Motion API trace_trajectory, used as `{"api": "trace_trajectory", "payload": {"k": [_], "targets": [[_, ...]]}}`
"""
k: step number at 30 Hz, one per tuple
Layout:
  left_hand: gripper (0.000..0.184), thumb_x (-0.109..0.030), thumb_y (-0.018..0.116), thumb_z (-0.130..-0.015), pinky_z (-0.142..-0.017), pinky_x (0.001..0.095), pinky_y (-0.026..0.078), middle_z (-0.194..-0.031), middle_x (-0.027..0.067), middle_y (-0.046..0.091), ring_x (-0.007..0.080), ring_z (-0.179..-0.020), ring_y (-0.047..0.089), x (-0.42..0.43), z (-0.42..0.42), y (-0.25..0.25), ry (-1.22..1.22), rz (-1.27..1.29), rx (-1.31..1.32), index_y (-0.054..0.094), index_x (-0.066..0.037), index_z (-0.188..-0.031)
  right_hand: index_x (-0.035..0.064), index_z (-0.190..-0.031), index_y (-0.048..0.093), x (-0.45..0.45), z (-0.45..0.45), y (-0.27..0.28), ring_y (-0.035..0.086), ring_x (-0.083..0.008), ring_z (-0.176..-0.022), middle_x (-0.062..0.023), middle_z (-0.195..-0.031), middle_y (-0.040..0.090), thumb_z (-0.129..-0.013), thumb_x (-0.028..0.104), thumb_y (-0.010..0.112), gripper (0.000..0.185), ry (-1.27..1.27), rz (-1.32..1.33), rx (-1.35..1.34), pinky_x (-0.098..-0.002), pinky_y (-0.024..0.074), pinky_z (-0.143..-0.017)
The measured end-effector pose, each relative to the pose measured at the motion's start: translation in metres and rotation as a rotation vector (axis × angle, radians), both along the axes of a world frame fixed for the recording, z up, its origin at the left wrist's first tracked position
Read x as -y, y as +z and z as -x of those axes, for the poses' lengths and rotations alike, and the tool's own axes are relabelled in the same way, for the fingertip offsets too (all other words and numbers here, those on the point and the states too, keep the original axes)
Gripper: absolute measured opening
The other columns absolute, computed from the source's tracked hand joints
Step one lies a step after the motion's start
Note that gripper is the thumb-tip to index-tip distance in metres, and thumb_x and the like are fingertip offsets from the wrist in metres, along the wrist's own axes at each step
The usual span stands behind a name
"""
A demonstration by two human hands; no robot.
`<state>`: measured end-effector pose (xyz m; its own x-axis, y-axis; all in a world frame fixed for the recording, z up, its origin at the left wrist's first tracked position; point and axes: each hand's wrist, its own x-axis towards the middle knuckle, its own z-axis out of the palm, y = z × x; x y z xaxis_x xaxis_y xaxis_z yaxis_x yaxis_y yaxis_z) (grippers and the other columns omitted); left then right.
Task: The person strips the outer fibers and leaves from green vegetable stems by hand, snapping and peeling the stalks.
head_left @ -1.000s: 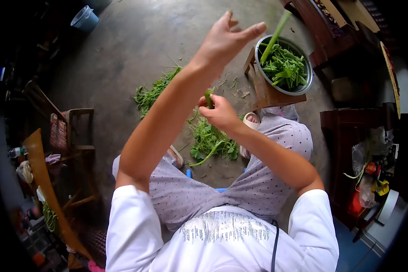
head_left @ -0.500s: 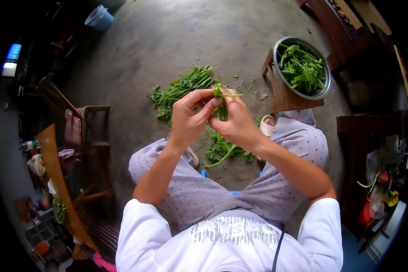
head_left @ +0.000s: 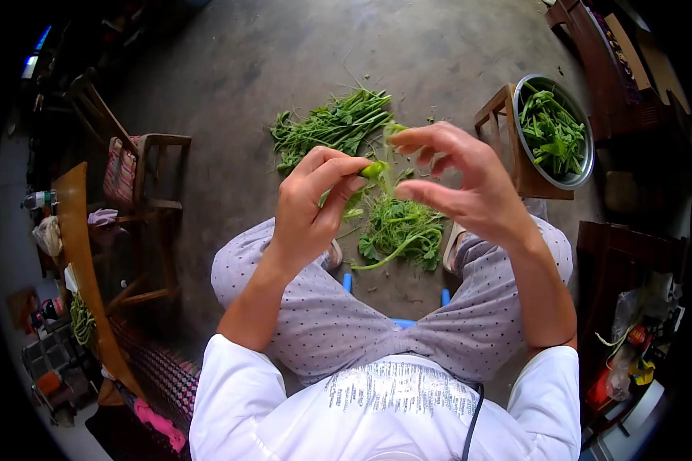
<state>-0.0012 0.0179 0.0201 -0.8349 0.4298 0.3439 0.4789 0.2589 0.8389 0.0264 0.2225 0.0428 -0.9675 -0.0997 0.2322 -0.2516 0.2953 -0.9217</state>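
My left hand (head_left: 309, 201) pinches a short piece of green stalk (head_left: 374, 170) between thumb and fingertips. Leaves hang below that grip, partly hidden by the hand. Just to its right, my right hand (head_left: 469, 180) has its thumb and fingers apart. A thin, pale green strip of peel (head_left: 390, 157) hangs by its fingertips; whether it clings to them or to the stalk I cannot tell. On the floor beyond lies a pile of leafy green stalks (head_left: 338, 123). A smaller heap of leaves and trimmings (head_left: 407, 227) lies between my feet.
A metal basin (head_left: 589, 157) of cut greens stands on a wooden stool (head_left: 527, 173) at the right. At the left are a wooden chair (head_left: 160, 140) and a wooden tabletop (head_left: 88, 253). Dark wooden furniture (head_left: 619, 246) stands on the right.
My hands were together on the stalk; the right hand has pulled away to the right and spread its fingers. A thin strip now shows between the hands. The view has shifted slightly.
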Motion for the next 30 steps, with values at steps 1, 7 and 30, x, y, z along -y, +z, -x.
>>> {"api": "trace_trajectory", "payload": {"k": [1, 7, 30], "targets": [[0.021, 0.009, 0.06, -0.076, -0.059, 0.0281, 0.045, -0.081, 0.008, 0.058, 0.0185, -0.069, 0.058, 0.001, -0.001, 0.001, -0.006, 0.011, -0.016, 0.063, 0.0, -0.094, 0.002, -0.096, 0.063, 0.005, -0.001, 0.001, 0.057, -0.0138, -0.074, -0.0064, -0.08, 0.061, -0.075, 0.018, 0.073, 0.028, 0.057, -0.021, 0.003, -0.027, 0.0462, -0.061], [0.019, 0.008, 0.059, -0.077, -0.059, 0.0269, 0.044, -0.082, 0.0082, 0.058, 0.0189, -0.069, 0.057, 0.006, -0.003, 0.003, -0.03, 0.015, -0.002, 0.063, 0.0, -0.094, 0.0, -0.089, 0.063, 0.012, 0.0, -0.002, 0.057, -0.016, -0.069, -0.0085, -0.079, 0.061, -0.074, 0.006, 0.071, 0.018, 0.099, -0.085, 0.012, -0.0288, 0.0475, -0.061], [0.017, -0.013, 0.054, -0.091, -0.079, 0.0262, 0.049, -0.096, 0.0034, 0.061, 0.0104, -0.087, 0.058, 0.006, -0.008, -0.011, -0.246, -0.924, 1.057, 0.056, -0.005, -0.106, 0.0012, -0.073, 0.055, 0.026, -0.001, 0.011, 0.05, -0.0239, -0.062, -0.008, -0.064, 0.051, -0.058, -0.011, 0.051, 0.019, 0.088, -0.108, -0.221, -0.0321, 0.0399, -0.055]]}}
